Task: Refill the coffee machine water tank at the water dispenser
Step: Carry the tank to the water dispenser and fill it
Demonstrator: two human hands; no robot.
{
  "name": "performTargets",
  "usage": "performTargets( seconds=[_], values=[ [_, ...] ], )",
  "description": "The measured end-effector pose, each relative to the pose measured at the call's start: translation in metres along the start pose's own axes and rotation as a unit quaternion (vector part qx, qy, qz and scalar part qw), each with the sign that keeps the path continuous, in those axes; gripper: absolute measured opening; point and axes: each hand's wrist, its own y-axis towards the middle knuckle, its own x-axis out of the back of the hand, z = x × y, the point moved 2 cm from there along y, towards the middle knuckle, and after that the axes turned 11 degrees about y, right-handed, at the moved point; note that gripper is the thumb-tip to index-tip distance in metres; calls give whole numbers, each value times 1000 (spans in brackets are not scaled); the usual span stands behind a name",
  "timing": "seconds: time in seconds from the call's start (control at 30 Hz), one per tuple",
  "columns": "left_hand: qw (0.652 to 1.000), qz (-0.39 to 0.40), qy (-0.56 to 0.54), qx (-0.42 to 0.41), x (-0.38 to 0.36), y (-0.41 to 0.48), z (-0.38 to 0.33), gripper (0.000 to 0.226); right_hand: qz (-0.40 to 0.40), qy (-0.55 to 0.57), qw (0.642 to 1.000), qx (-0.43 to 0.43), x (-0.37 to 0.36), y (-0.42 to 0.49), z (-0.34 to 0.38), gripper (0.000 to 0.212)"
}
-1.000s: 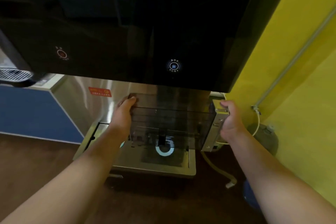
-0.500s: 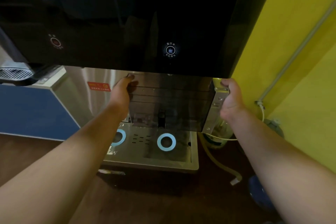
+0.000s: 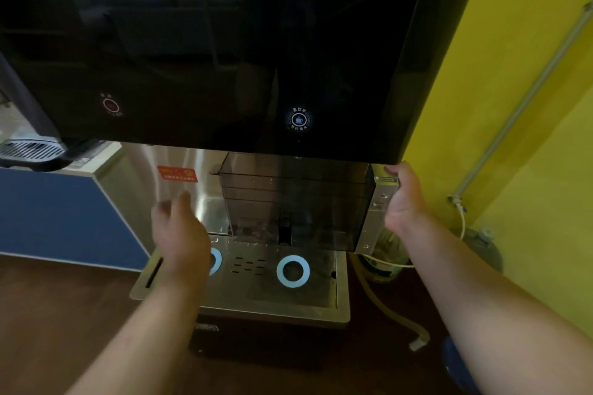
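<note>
The left hand (image 3: 179, 234) hovers loose and empty, just left of the tank and above the drip tray (image 3: 256, 295); blur hides how its fingers lie. The right hand (image 3: 402, 199) grips the metal end plate (image 3: 378, 202) of the water tank (image 3: 295, 199). The tank hangs between the hands, under the dispenser (image 3: 224, 41). It is rigid, smooth plastic that will likely grow heavy and slosh as it fills, so both ends want holding.

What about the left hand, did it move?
Yes. The left hand came off the water tank and dropped down-left, over the drip tray.
</note>
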Motion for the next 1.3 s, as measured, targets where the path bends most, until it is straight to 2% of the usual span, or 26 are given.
performTargets(
  seconds=[0.03,0.07,0.1,0.17,0.2,0.23,0.3,0.37,0.5,0.7,0.8,0.87,0.93,0.97,1.0,1.03,1.1,1.17,1.23,1.3],
  values=[
    [993,6,65,-93,6,-20,-1,14,-3,0,1000,-1,0,0,1,20],
    [966,48,148,-209,7,-40,-7,12,-11,-2,1000,-3,1,0,2,19],
    [912,94,242,-318,4,-58,-18,17,-18,1,1000,-5,2,1,3,18],
    [774,122,388,-485,-11,-75,-37,54,-17,5,1000,-16,2,0,4,20],
    [729,117,426,-523,-21,-76,-46,73,-13,6,1000,-19,2,0,4,21],
    [708,118,456,-526,-31,-76,-54,87,-7,5,1000,-20,2,0,4,23],
    [696,112,502,-501,-48,-73,-63,98,6,2,1000,-16,3,-1,5,26],
    [687,96,532,-485,-58,-67,-63,97,41,-6,999,-12,3,-2,5,28],
    [701,84,527,-473,-63,-57,-71,96,46,-17,999,-16,5,-3,5,30],
    [694,102,548,-456,-70,-51,-72,94,30,-4,999,-28,2,-7,6,30],
    [690,101,538,-474,-72,-48,-71,93,29,-9,999,-25,2,-8,6,31],
    [697,90,484,-522,-71,-46,-73,84,35,-16,999,-21,1,-10,6,28],
    [737,98,383,-549,-61,-38,-64,53,36,-13,999,-17,2,-8,4,28],
    [781,96,311,-533,-51,-35,-56,31,33,-14,999,-13,4,-7,3,28],
    [836,90,234,-487,-41,-30,-46,14,29,-16,999,-7,5,-6,3,28],
    [891,75,161,-417,-30,-25,-37,8,26,-15,1000,-3,5,-6,3,28],
    [967,14,67,-246,-13,-14,-22,13,27,-8,1000,-7,5,-6,3,29],
    [995,4,29,-94,-6,4,-8,12,31,1,999,-13,4,-8,3,30],
    [996,85,29,4,-8,23,-2,41,28,12,999,-19,3,-9,4,32],
    [983,172,-3,61,-16,34,4,57,20,17,999,-24,2,-10,3,32]
  ],
)
